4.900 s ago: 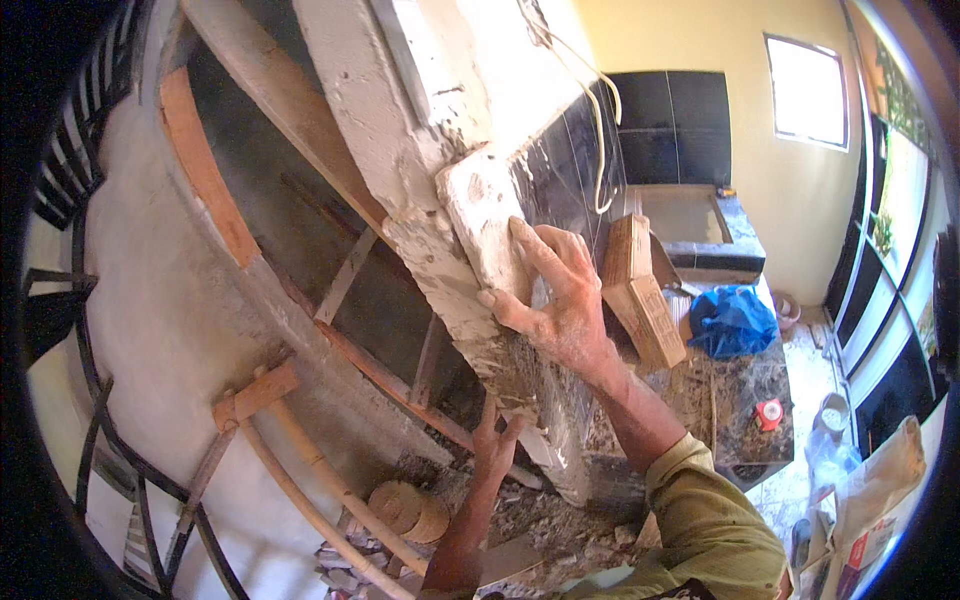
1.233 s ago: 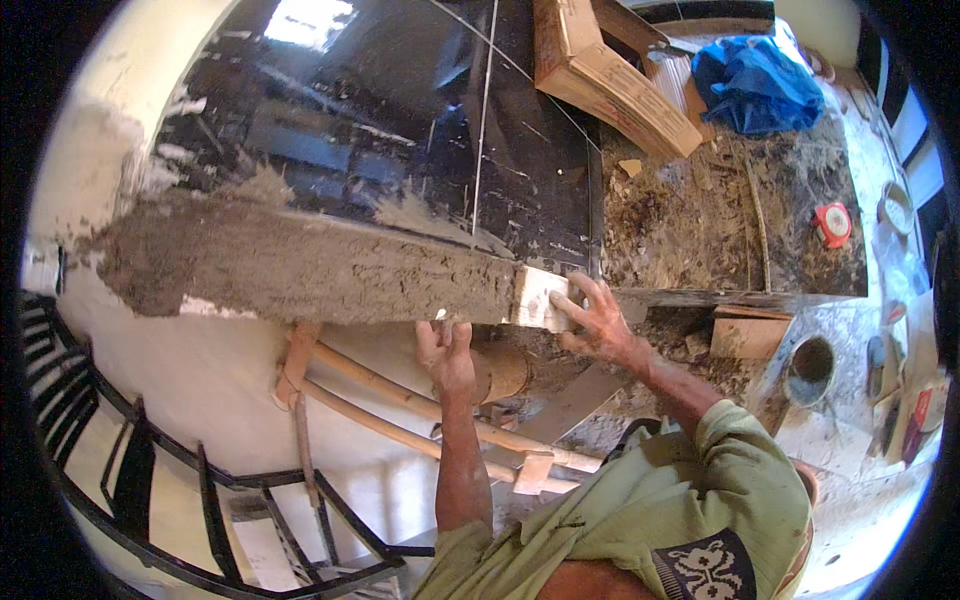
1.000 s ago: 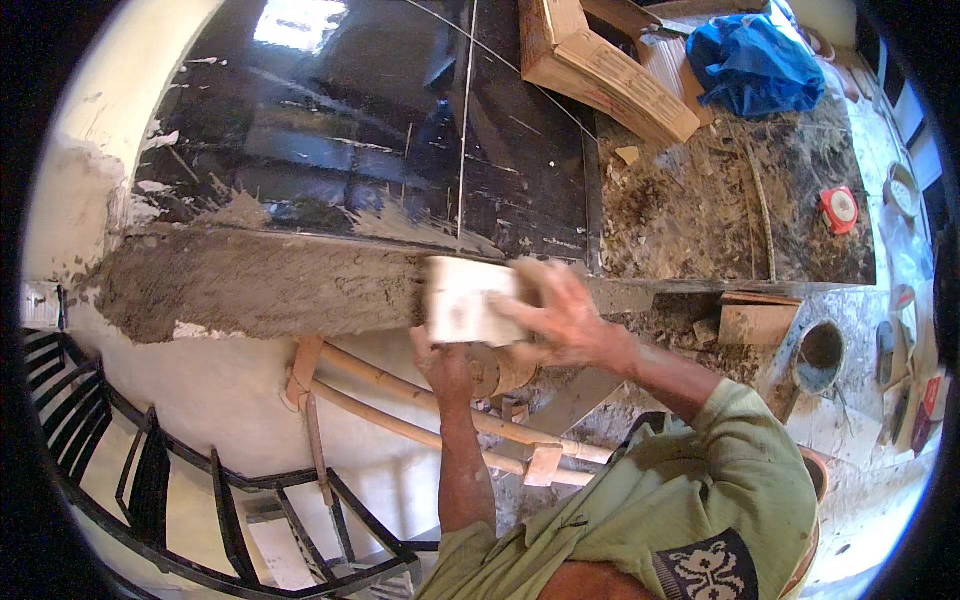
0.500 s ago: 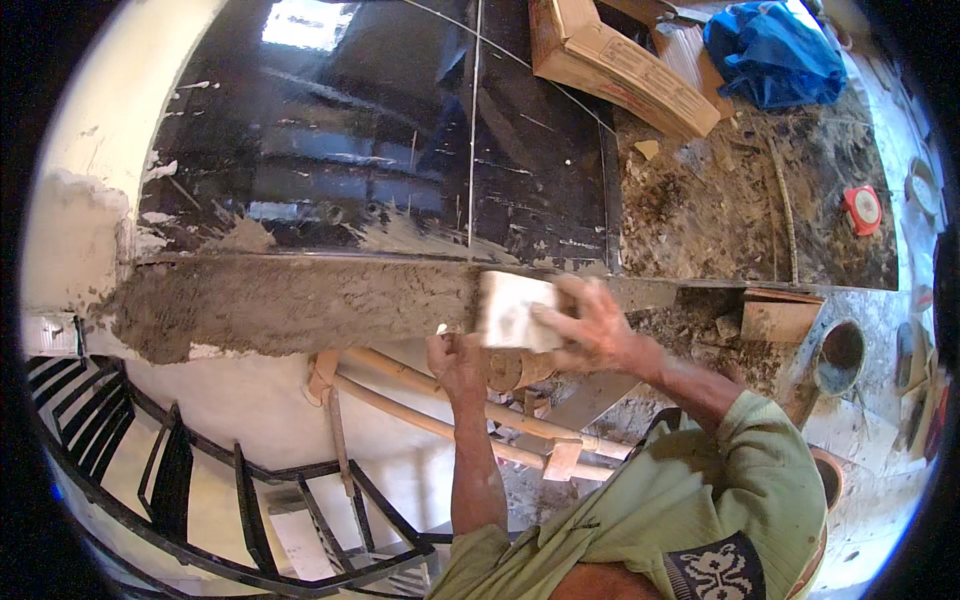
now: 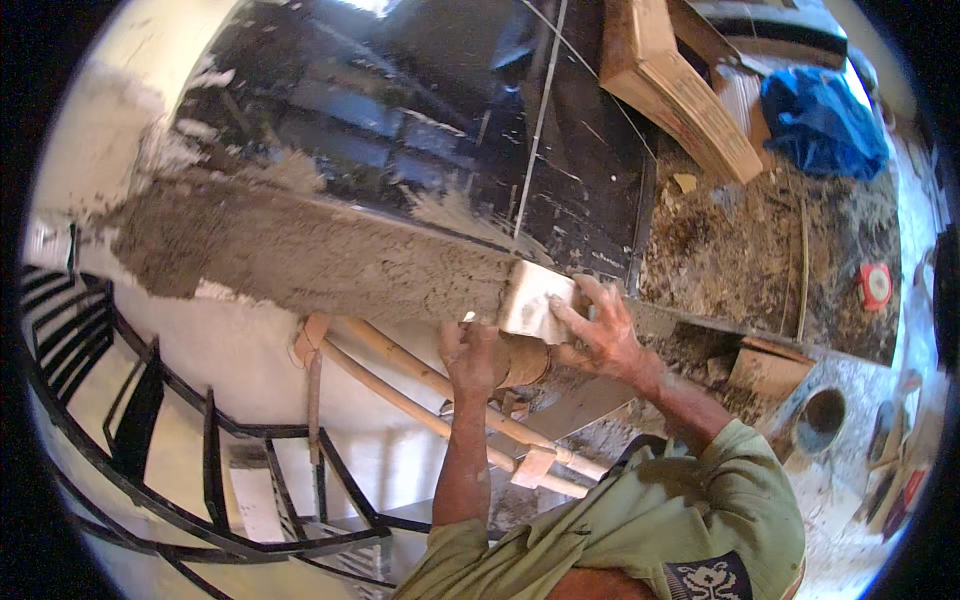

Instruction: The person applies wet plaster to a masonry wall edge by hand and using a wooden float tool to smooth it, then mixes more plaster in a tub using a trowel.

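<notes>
The person's green shirt (image 5: 620, 520) fills the lower edge, and both forearms reach up from it. The right hand (image 5: 610, 330) grips a pale block (image 5: 533, 298) by its right-hand side, thumb low and fingers spread over its edge and face, so that the block lies directly left of the palm, its left part clear of the fingers. The left hand (image 5: 468, 352) is just left of the block's lower corner, fingers curled up at the lower edge of the mortar band (image 5: 330, 255); a small white spot shows by its fingertips, and whether it holds anything, or touches the block, I cannot tell. The block sits against the right-hand stretch of that rough grey band, which runs off to the left. Below the band, bamboo poles (image 5: 398, 357) slant down to the right, with a black railing (image 5: 213, 470) at lower left. A bucket (image 5: 825, 412) stands well right of the right hand. Beyond the band spreads a glossy black tiled surface (image 5: 400, 120), smeared with grey. Past it on the right, a red and white tape measure (image 5: 875, 287) rests on a dirt-covered slab (image 5: 740, 240); farther off lie an open cardboard box (image 5: 690, 110) and a crumpled blue plastic bag (image 5: 825, 120).
</notes>
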